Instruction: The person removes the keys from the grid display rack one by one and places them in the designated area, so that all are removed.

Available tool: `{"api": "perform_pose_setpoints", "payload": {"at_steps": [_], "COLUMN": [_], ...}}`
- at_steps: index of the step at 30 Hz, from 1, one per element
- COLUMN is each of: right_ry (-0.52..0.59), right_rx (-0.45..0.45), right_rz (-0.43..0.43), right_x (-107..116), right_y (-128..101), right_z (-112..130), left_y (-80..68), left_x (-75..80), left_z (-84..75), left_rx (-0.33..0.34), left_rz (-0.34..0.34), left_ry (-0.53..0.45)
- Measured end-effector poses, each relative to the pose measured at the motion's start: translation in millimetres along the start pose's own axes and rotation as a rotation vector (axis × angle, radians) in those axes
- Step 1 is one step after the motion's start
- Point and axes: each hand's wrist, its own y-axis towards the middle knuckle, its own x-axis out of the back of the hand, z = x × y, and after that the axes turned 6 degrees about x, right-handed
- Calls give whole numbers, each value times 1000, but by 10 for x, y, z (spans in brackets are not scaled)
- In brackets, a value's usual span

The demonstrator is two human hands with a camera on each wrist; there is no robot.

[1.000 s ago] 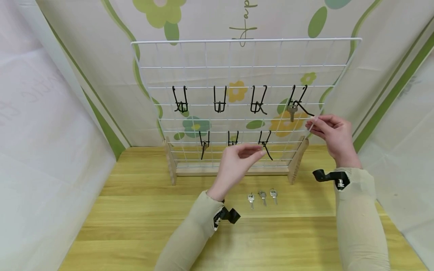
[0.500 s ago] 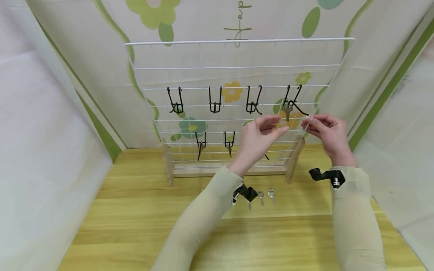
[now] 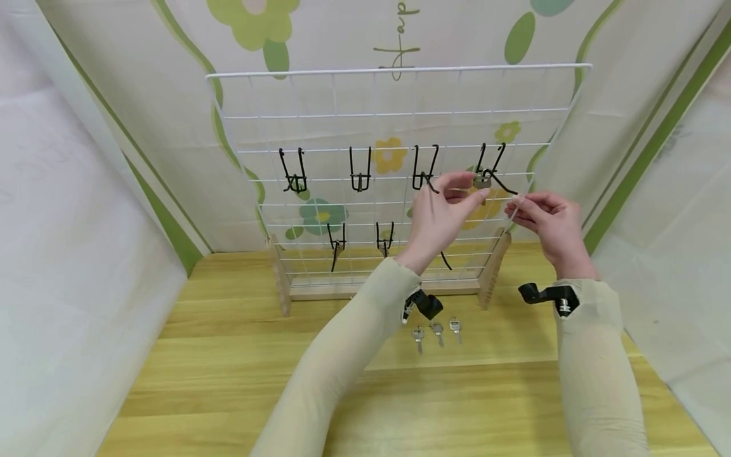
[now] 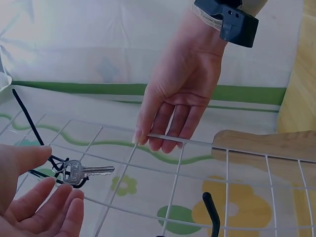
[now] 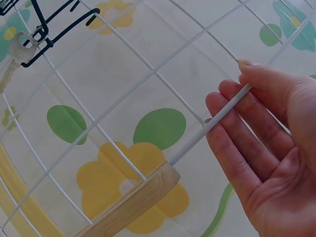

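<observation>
A silver key [image 3: 482,182] hangs on the black hook [image 3: 502,182] at the right end of the upper row. My left hand [image 3: 436,219] is at this key, thumb on one side and fingers on the other. In the left wrist view a gap shows between the thumb [image 4: 37,157] and fingertips, with the key's head [image 4: 73,173] beside it. My right hand [image 3: 551,222] grips the right side wire of the white wire rack [image 3: 400,71], thumb and fingers around the wire [image 5: 190,144]. Three loose keys [image 3: 437,333] lie on the table below.
Several more black hooks [image 3: 360,171] hang in two rows on the grid. Wooden feet [image 3: 493,270] and a crossbar [image 3: 325,292] support the rack on the wood-grain table [image 3: 228,355]. A flower-printed cloth [image 3: 445,38] stands behind it.
My left hand has moved up and right from the lower hooks to the hanging key. The right hand keeps its grip on the side wire. The head view has shifted slightly.
</observation>
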Motion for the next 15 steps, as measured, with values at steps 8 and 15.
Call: {"api": "perform_pose_setpoints", "payload": {"at_steps": [8, 15], "right_ry": [-1, -5], "right_rx": [5, -1], "right_rz": [1, 2], "right_x": [0, -3], "right_y": [-9, -7], "right_z": [-3, -10], "left_y": [49, 54], "left_x": [-70, -114], "left_z": [-14, -14], "left_rx": [9, -17], "left_rz": [-11, -33], "left_ry": [39, 27]}}
